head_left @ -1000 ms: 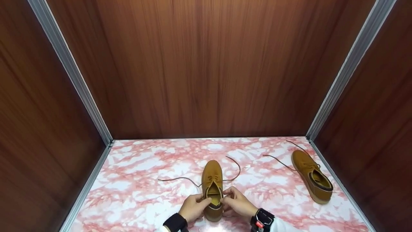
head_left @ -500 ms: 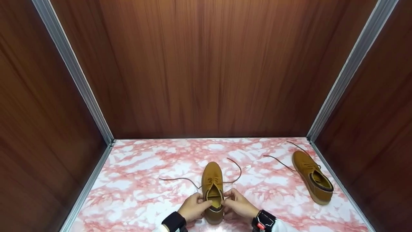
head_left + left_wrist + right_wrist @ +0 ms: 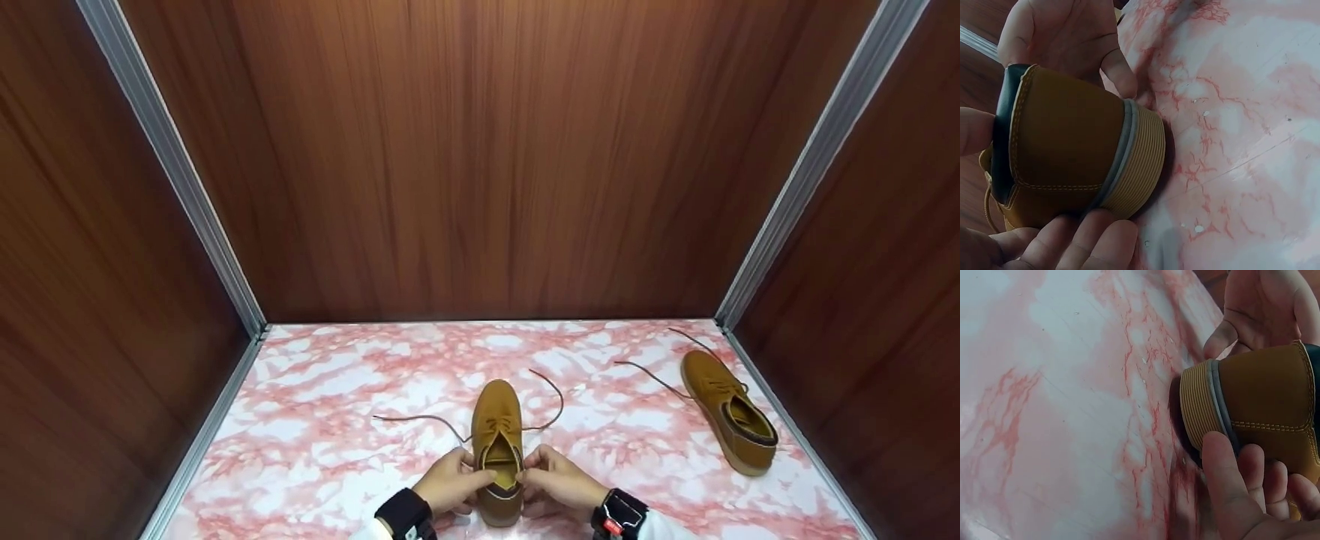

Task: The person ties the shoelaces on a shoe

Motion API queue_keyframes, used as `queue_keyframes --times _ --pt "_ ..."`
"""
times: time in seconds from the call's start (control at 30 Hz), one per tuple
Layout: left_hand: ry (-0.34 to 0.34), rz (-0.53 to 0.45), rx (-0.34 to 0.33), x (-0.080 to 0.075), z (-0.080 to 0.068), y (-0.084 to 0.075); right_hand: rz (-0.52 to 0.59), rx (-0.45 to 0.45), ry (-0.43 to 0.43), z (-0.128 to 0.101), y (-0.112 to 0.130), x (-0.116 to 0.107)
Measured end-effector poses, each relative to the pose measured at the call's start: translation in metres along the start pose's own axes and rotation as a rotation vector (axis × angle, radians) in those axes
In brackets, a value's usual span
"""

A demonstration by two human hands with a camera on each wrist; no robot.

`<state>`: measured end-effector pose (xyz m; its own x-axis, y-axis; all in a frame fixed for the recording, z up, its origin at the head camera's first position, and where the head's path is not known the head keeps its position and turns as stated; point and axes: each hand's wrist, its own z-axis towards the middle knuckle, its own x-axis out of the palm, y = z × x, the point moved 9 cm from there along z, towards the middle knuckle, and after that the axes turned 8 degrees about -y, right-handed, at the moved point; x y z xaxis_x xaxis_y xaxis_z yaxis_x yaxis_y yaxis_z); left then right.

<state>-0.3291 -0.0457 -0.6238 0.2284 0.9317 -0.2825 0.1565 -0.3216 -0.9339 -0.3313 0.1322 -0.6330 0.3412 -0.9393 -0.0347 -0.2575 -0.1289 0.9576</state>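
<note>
A tan suede shoe stands on the pink marbled surface, toe pointing away, with its laces loose on both sides. My left hand grips the left side of its collar near the heel. From the other side my right hand grips it too, thumbs meeting at the opening. In the left wrist view the heel sits between my left fingers and the right hand. The right wrist view shows the ribbed sole above my right fingers.
A second tan shoe lies at the right, near the metal rail, its laces trailing left and back. Dark wood panels wall the surface on the left, back and right. Aluminium strips edge the sides.
The shoe and both hands have shifted slightly toward me. My thumbs have drawn closer together over the shoe's opening.
</note>
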Motion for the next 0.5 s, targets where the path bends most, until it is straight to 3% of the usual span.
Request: queue_keyframes --times 0.27,0.5 --pt "0.017 -0.058 -0.082 -0.005 0.007 0.009 -0.108 -0.027 0.008 0.010 0.002 -0.018" --pt "0.009 -0.090 -0.176 -0.014 0.020 0.022 -0.181 0.012 -0.122 0.030 0.000 -0.054"
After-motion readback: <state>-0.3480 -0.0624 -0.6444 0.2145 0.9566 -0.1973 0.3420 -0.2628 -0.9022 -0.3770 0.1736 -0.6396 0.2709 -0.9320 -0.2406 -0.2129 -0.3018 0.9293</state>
